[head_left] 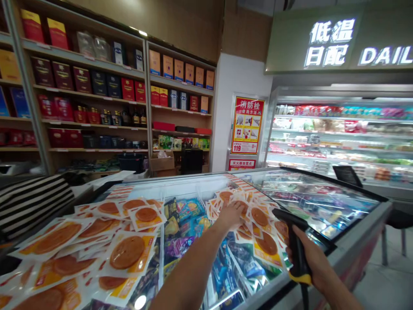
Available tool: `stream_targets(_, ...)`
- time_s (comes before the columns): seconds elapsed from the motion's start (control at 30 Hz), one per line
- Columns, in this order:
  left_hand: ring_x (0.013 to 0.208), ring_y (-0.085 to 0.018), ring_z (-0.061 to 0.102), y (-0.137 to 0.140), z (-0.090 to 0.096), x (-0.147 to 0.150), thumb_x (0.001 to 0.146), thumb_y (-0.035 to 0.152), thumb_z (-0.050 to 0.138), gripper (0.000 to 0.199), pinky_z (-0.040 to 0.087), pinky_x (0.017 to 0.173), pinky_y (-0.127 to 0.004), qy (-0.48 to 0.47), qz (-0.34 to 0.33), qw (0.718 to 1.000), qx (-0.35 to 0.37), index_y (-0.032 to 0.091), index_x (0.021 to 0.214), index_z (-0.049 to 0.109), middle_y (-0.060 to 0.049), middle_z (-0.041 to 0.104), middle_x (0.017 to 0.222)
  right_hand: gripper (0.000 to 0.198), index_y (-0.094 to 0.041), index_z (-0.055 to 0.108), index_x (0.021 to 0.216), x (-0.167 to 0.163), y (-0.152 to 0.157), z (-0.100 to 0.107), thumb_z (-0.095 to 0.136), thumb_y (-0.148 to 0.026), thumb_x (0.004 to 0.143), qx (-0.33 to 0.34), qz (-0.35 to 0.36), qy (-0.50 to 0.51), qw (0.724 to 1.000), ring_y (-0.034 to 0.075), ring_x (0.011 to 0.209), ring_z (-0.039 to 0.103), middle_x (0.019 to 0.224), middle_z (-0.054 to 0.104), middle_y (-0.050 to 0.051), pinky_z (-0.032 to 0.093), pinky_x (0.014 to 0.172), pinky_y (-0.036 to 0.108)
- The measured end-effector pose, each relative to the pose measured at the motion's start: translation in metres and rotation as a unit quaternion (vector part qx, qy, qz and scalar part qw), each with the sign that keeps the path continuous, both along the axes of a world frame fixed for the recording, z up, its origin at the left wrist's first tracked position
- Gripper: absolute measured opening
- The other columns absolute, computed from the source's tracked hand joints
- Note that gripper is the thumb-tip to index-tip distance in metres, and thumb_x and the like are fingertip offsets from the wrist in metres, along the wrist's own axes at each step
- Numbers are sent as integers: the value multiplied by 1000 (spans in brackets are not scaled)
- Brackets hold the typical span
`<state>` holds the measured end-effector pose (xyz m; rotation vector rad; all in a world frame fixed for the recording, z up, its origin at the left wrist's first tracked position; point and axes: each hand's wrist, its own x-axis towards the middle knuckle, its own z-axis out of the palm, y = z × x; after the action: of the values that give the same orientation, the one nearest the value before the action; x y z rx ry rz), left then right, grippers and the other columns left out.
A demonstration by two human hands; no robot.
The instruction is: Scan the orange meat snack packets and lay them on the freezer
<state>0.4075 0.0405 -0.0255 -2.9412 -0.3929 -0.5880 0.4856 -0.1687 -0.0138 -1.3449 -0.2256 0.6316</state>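
Note:
My right hand (309,249) grips a black and yellow barcode scanner (295,234) by its handle, at the freezer's right front edge. My left hand (234,214) reaches forward and rests on a heap of flat clear packets (260,216), each with a round orange-brown patty inside and a yellow label. Its fingers are stretched out over the packets; their tips are partly hard to make out. A larger heap of the same packets (127,252) lies to the left on the freezer's glass top. One packet (267,246) lies just left of the scanner.
Under the glass of the chest freezer (358,237) are blue and purple bags (190,211). A striped black and white cloth (35,204) is at the left. Behind stand shelves of boxed bottles (106,84) and a lit refrigerated display (342,137).

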Motion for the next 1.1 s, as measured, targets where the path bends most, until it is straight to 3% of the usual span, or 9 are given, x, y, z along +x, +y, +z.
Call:
stream_targets(0.13,99,-18,47,0,-8,-3,78,25,37,25,20,95,-44,-10,-15,998,52,17,99,48,-6,55,102,31,-16,49,64,-8,13,2,56,-46,61,1,27,6,1000,9,31,46,40,52,-3,36,30,20)
stream_targets(0.23,92,-15,51,1,-11,-14,79,13,30,25,16,97,-40,-13,-3,1000,25,16,93,51,-6,59,93,33,-16,47,58,-19,27,4,54,-48,63,21,66,-14,998,9,30,44,38,50,-2,35,31,20)
stream_targets(0.33,90,-15,53,7,-8,-31,78,14,33,26,27,91,-34,-26,23,998,-47,19,95,52,-4,60,93,32,-16,45,56,-30,40,6,54,-46,63,56,87,-23,994,8,31,44,38,49,-3,35,31,20)
stream_targets(0.43,84,-16,56,22,0,-52,76,16,35,27,39,75,-28,-51,80,991,-98,22,96,53,-3,62,89,32,-16,47,58,-43,48,10,55,-46,63,60,99,-34,993,8,33,45,41,50,-3,36,32,19)
stream_targets(0.67,74,-15,58,76,21,-108,72,15,37,27,39,57,-19,-154,231,930,-243,15,83,61,-4,65,79,36,-15,49,59,-83,62,15,49,-51,66,13,148,-67,987,9,32,45,39,51,-1,35,32,20)
stream_targets(0.8,62,-12,57,101,24,-139,69,13,40,26,36,49,-16,-198,274,890,-305,14,82,62,-2,64,67,34,-16,48,62,-112,71,16,51,-50,65,28,195,-63,978,8,34,45,46,54,-2,35,32,20)
stream_targets(0.9,59,-11,56,113,24,-158,68,13,42,24,35,47,-16,-224,296,868,-330,14,81,62,-1,63,63,35,-16,47,58,-132,77,18,48,-49,66,15,223,-70,972,8,32,43,37,47,-3,34,31,19)
stream_targets(1.1,59,-12,56,120,28,-181,66,13,44,23,34,45,-16,-244,322,847,-345,15,80,62,-2,63,63,36,-16,47,56,-150,84,19,45,-50,69,18,270,-73,960,8,30,41,34,45,-3,34,30,19)
